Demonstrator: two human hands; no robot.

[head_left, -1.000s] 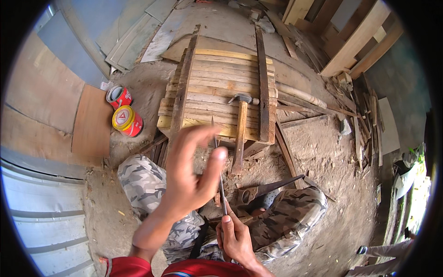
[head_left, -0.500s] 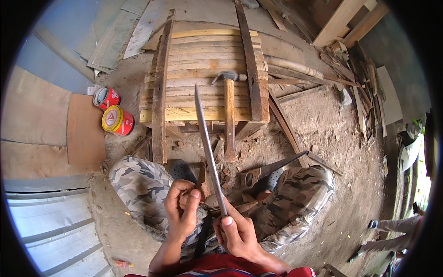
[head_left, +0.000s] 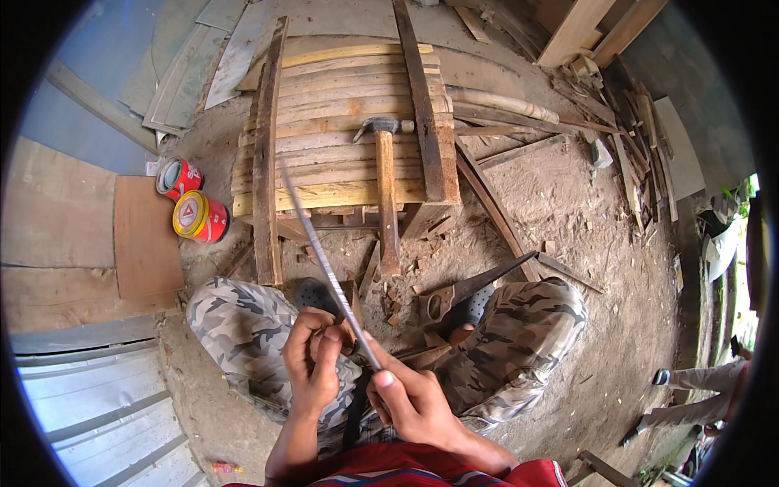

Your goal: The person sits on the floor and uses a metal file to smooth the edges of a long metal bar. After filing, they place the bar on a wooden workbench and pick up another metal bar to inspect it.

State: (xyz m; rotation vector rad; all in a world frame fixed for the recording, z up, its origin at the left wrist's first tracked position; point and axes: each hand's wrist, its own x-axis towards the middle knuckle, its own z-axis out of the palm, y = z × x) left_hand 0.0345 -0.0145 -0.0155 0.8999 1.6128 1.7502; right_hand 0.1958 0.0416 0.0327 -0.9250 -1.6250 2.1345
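Note:
A long, thin metal blade [head_left: 320, 256] slants up and to the left, with fine ridges along its visible edge. My right hand [head_left: 412, 406] is closed round its lower end, thumb on top. Just left of the blade, my left hand [head_left: 312, 361] has its fingers curled in and its thumb raised; whatever it may hold is hidden. A handsaw [head_left: 466, 288] with a wooden handle lies beyond my right hand, by my shoe. On the slatted wooden piece [head_left: 341, 166] in front rests a claw hammer [head_left: 387, 195], its handle toward me.
Two dark wooden bars [head_left: 266, 162] lie across the slats. Red paint cans [head_left: 200, 217] stand to the left. Loose boards [head_left: 495, 207] and wood scraps lie on the dirt floor at the right. Another person's legs [head_left: 690, 398] show at the right edge.
The blade has tilted further left and its tip has swung leftward and lower. My right hand has moved slightly left and my left hand a little up. The view has shifted a little.

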